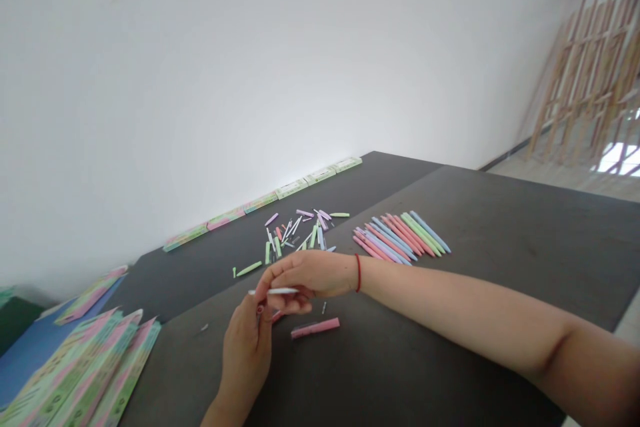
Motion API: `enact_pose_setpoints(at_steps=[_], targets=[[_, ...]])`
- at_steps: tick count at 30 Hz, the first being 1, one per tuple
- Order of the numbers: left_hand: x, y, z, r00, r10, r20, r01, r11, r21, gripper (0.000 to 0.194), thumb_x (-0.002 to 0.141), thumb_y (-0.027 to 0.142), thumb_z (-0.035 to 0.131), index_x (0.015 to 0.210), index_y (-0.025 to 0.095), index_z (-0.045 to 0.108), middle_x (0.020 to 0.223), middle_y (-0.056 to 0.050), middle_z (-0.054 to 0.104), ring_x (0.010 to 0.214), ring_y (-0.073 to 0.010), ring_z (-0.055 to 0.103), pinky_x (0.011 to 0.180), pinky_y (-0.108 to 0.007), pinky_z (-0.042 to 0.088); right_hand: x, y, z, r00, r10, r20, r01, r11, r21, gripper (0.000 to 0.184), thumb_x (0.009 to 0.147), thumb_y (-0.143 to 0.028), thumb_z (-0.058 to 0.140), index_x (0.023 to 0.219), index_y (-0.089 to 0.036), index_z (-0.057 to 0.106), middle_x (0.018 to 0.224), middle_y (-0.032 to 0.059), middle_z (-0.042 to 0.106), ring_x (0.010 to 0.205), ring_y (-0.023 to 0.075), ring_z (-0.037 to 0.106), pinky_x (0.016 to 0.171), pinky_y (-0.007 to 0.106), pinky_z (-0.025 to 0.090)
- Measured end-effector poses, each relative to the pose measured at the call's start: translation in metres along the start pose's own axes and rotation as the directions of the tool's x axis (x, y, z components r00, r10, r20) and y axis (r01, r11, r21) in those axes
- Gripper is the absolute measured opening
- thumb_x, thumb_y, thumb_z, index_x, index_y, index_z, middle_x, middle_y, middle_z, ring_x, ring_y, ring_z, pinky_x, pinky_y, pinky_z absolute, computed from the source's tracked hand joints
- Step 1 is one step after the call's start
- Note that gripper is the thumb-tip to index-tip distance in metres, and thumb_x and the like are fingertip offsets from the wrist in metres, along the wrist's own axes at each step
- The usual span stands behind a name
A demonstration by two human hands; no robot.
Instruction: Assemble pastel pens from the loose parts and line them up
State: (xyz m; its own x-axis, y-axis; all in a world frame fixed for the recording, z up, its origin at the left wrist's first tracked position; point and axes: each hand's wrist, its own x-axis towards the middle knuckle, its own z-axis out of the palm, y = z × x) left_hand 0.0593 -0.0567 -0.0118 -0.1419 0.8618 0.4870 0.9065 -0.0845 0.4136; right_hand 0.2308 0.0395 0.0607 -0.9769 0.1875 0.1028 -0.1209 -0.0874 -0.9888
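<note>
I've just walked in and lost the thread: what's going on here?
Someone is working over a dark table. Their right hand, with a red cord at the wrist, pinches a slim white stick; the left hand, close by, seems to hold a pink tube, mostly hidden. A pink piece lies near them on the table. Loose pen parts lie scattered farther off, with pens side by side to the right.

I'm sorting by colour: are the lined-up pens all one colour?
No, the lined-up pens include pink, blue and green ones.
</note>
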Motion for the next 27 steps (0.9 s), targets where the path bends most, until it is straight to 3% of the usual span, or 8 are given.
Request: enact_pose_setpoints(at_steps=[3, 5, 7, 9, 11, 15, 20, 27], targets=[[-0.001, 0.002, 0.0, 1.0, 0.002, 0.012, -0.002, 1.0, -0.022, 0.023, 0.09, 0.036, 0.036, 0.096, 0.022, 0.053, 0.085, -0.005, 0.064, 0.081, -0.0239, 0.062, 0.068, -0.034, 0.045, 0.003, 0.005, -0.002, 0.999, -0.031, 0.039, 0.03, 0.999, 0.026, 0.013, 0.087, -0.012, 0.042, 0.097, -0.013, 0.051, 0.075, -0.0016, 0.052, 0.056, 0.0049, 0.051, 0.049, 0.016, 0.036], [-0.001, 0.004, -0.001, 1.0, 0.004, 0.021, -0.004, 1.0, -0.025, 0.022, 0.09, 0.036, 0.036, 0.094, 0.022, 0.053, 0.084, -0.004, 0.064, 0.08, -0.0235, 0.061, 0.068, -0.034, 0.045, 0.003, 0.008, -0.001, 0.991, -0.109, -0.076, 0.093, 0.978, -0.188, 0.009, 0.088, -0.018, 0.046, 0.093, -0.014, 0.053, 0.067, -0.0037, 0.052, 0.05, 0.0048, 0.048, 0.048, 0.016, 0.036], [-0.001, 0.006, -0.001, 0.999, 0.004, 0.038, -0.003, 1.0, -0.017, 0.021, 0.09, 0.036, 0.036, 0.093, 0.023, 0.052, 0.082, -0.003, 0.063, 0.077, -0.023, 0.06, 0.068, -0.034, 0.044, 0.001, 0.007, 0.003, 0.944, -0.254, -0.209, 0.146, 0.894, -0.423, 0.017, 0.092, -0.023, 0.041, 0.087, -0.014, 0.054, 0.058, -0.0058, 0.048, 0.044, 0.0045, 0.043, 0.048, 0.017, 0.035], [-0.001, 0.006, -0.001, 0.998, 0.005, 0.056, -0.004, 1.0, -0.007, 0.021, 0.091, 0.035, 0.035, 0.093, 0.023, 0.052, 0.083, -0.003, 0.062, 0.075, -0.0226, 0.06, 0.068, -0.034, 0.044, -0.002, 0.006, 0.008, 0.885, -0.386, -0.261, 0.18, 0.8, -0.572, 0.025, 0.095, -0.024, 0.034, 0.083, -0.014, 0.054, 0.056, -0.0061, 0.047, 0.045, 0.0046, 0.042, 0.051, 0.017, 0.035], [-0.001, 0.005, -0.001, 0.999, 0.007, 0.049, -0.007, 1.0, 0.008, 0.021, 0.091, 0.035, 0.035, 0.094, 0.023, 0.052, 0.084, -0.004, 0.063, 0.078, -0.0231, 0.06, 0.068, -0.033, 0.044, -0.004, 0.005, 0.013, 0.862, -0.435, -0.26, 0.172, 0.734, -0.657, 0.027, 0.096, -0.023, 0.033, 0.083, -0.014, 0.055, 0.056, -0.0056, 0.049, 0.049, 0.0053, 0.044, 0.055, 0.017, 0.035], [-0.002, 0.0, 0.002, 0.999, 0.036, 0.014, -0.037, 0.999, 0.03, 0.022, 0.091, 0.035, 0.035, 0.086, 0.023, 0.054, 0.083, -0.006, 0.064, 0.084, -0.0252, 0.062, 0.069, -0.034, 0.045, -0.001, 0.01, 0.017, 0.865, -0.458, -0.205, 0.115, 0.579, -0.807, 0.025, 0.096, -0.022, 0.036, 0.088, -0.015, 0.058, 0.06, -0.0036, 0.055, 0.057, 0.0082, 0.05, 0.061, 0.019, 0.036], [-0.003, -0.002, 0.004, 0.998, 0.066, 0.014, -0.066, 0.998, -0.02, 0.02, 0.09, 0.032, 0.036, 0.086, 0.022, 0.053, 0.087, -0.007, 0.064, 0.077, -0.0235, 0.062, 0.066, -0.034, 0.046, 0.007, 0.019, 0.017, 0.873, -0.48, -0.082, 0.085, 0.317, -0.945, 0.028, 0.095, -0.022, 0.035, 0.086, -0.015, 0.06, 0.073, 0.0031, 0.063, 0.069, 0.0136, 0.056, 0.069, 0.024, 0.039], [-0.004, -0.001, 0.004, 0.998, 0.049, 0.036, -0.046, 0.995, -0.084, 0.016, 0.086, 0.028, 0.038, 0.078, 0.023, 0.051, 0.073, -0.004, 0.059, 0.067, -0.0223, 0.057, 0.061, -0.033, 0.043, 0.003, 0.022, 0.015, 0.929, -0.348, 0.123, 0.136, 0.015, -0.991, 0.018, 0.089, -0.023, 0.048, 0.097, -0.011, 0.058, 0.094, 0.0113, 0.063, 0.083, 0.0204, 0.056, 0.072, 0.031, 0.04]])
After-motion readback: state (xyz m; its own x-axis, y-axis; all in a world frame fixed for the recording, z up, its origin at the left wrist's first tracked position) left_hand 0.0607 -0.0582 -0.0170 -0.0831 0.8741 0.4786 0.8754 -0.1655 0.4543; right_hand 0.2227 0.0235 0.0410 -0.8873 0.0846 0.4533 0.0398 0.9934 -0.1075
